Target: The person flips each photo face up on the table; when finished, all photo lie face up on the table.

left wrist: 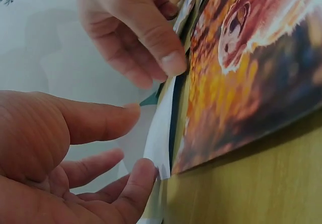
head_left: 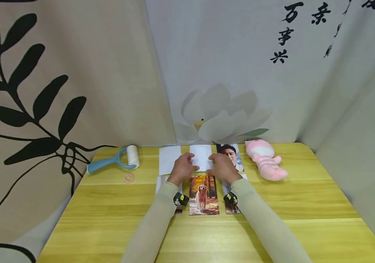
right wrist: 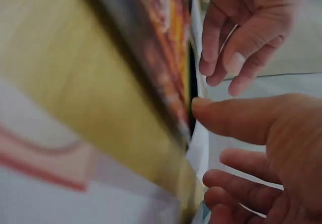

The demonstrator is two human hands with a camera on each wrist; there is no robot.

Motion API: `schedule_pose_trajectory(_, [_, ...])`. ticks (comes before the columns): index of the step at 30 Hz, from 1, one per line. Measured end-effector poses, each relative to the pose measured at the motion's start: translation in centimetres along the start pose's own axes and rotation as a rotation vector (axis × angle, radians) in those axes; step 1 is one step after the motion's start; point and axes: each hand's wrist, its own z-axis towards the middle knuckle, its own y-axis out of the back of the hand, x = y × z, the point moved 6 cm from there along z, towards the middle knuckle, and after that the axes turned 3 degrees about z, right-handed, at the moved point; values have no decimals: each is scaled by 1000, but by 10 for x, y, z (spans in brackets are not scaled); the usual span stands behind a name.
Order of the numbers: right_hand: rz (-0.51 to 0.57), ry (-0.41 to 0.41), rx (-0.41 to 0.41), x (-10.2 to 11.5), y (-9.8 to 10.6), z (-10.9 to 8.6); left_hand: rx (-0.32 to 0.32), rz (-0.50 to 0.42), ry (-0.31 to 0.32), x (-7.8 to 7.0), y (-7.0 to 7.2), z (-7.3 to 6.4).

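Observation:
A blank white card [head_left: 201, 151] lies in the middle of the back row, with one hand at each side of it. My left hand [head_left: 183, 168] is at its left edge; the left wrist view shows the thumb and fingers spread apart, a fingertip right at the white edge. On the other side is my right hand [head_left: 224, 168], its fingers loosely bent and its thumb tip near the edge in the right wrist view. Directly in front of the white card is a photo of a golden dog [head_left: 204, 197]. The right hand partly covers a portrait photo [head_left: 237, 156].
Another blank white card [head_left: 169, 160] lies at the back left. Both forearms partly hide the front-row pictures, one at right [head_left: 233, 209]. A blue-handled lint roller [head_left: 108, 164] and small pink ring [head_left: 129, 178] lie left; a pink plush toy [head_left: 266, 160] lies right. Behind the table [head_left: 108, 226] hangs a curtain.

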Motion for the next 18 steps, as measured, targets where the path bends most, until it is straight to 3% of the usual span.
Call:
schedule_pose_trajectory(11, [1, -56, -6, -1, 2, -2, 6, 38, 18, 2, 0, 3])
schedule_pose_trajectory(18, [143, -77, -21, -5, 5, -6, -4, 36, 19, 4, -4, 5])
